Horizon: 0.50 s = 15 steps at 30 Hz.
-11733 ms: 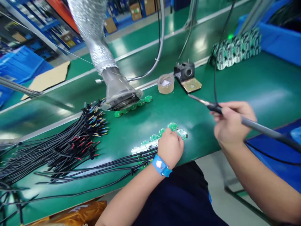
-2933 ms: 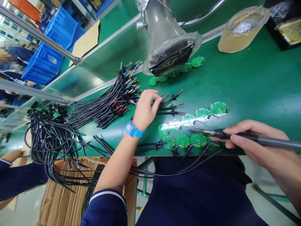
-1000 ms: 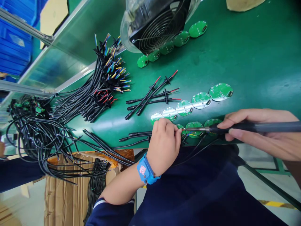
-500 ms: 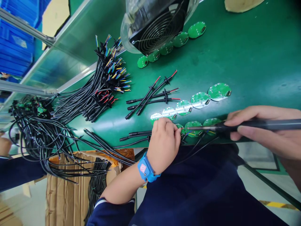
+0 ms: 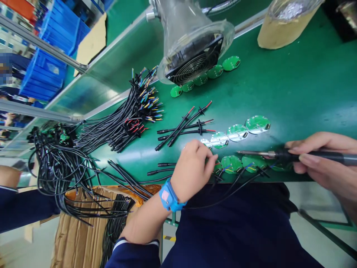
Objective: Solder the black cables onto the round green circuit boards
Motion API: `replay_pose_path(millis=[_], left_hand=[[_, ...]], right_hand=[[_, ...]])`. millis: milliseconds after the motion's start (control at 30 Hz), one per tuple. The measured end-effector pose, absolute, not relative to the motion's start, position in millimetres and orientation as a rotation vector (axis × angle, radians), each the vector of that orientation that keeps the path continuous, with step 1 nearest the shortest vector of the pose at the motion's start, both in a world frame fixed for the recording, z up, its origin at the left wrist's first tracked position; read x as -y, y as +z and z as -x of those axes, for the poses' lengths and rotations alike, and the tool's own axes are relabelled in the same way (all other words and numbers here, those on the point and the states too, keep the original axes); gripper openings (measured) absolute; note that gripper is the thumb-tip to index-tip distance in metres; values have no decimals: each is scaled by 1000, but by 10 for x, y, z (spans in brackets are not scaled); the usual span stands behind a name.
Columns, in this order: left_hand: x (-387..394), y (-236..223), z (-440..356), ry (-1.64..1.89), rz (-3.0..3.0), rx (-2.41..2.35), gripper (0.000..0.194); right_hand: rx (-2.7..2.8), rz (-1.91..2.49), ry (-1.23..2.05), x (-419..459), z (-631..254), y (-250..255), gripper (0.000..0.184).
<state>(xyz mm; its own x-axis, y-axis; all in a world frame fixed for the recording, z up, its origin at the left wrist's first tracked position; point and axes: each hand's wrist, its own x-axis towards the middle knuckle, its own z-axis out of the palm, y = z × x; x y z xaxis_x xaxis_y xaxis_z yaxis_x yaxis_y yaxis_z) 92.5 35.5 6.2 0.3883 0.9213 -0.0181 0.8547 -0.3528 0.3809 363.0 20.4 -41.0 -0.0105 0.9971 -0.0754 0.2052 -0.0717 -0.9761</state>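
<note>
My right hand (image 5: 327, 142) grips a soldering iron (image 5: 281, 155), its bare metal tip pointing left, just above a row of round green circuit boards (image 5: 232, 163). Thin coloured wires from black cables (image 5: 237, 191) lie on several of those boards. At the left end of the row is my left hand (image 5: 193, 163), its fingers bent and closed; whatever they hold is hidden. A blue wrist strap (image 5: 170, 196) circles my left wrist. Just behind, a second row of boards (image 5: 237, 133) lies on the green bench, partly covered by my left fingers.
Short black cables with red ends (image 5: 184, 126) lie crossed beyond the left hand. Bundled cables (image 5: 122, 115) and a tangled heap (image 5: 55, 163) fill the left. A fan in a clear hood (image 5: 198, 63) stands over more boards (image 5: 231, 63). Another person's arm (image 5: 25, 208) shows at far left.
The soldering iron's tip has lifted off the boards, and my right hand sits farther right. My left hand stays by the row's left end. The whole view has shifted, showing more of the bench's back.
</note>
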Motion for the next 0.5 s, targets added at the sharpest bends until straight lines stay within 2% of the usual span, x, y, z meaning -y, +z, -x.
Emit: replay_pose_path(millis=[167, 400, 500], left_hand=[[-1133, 73, -656, 524, -2383, -1919, 13], [-1666, -50, -577, 253, -2235, -1839, 15], [-1595, 6, -591, 414, -2229, -1763, 22]], right_hand=[[1286, 1428, 1189, -203, -3559, -341, 7], [1332, 1431, 1195, -204, -3510, -269, 8], [1355, 1418, 1180, -207, -3520, -278, 8]])
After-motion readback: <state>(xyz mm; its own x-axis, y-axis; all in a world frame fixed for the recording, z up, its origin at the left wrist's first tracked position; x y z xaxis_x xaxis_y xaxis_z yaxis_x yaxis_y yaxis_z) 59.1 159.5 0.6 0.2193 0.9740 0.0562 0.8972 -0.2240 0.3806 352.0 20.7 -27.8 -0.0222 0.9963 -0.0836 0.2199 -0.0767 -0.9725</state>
